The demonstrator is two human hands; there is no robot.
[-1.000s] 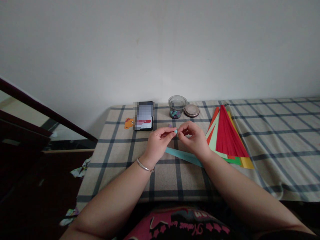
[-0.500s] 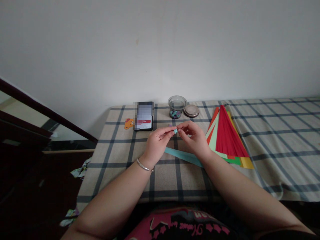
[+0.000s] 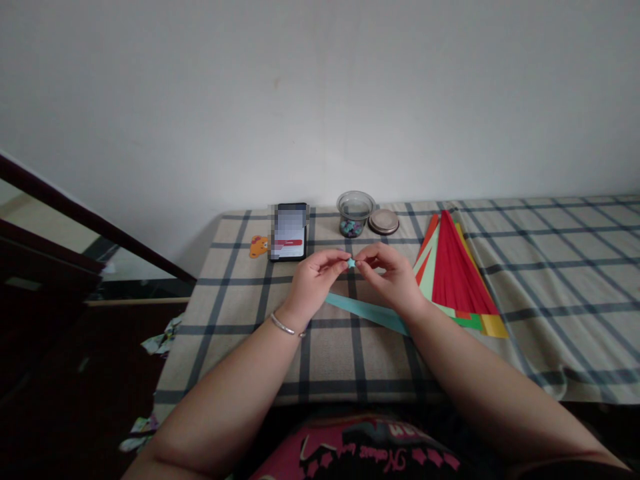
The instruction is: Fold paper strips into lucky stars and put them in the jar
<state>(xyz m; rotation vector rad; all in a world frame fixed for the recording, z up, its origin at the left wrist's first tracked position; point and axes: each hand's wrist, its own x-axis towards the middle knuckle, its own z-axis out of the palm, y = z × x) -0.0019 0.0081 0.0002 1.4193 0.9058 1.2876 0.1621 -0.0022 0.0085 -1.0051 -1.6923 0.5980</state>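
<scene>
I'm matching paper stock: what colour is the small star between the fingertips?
The small star is pale turquoise, seen in the head view.

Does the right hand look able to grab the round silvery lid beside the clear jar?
Probably yes: the right hand is close to the round silvery lid, with only checked beige tablecloth showing between. But its fingertips are on a small light-blue paper star, so it would likely need to let go first.
</scene>
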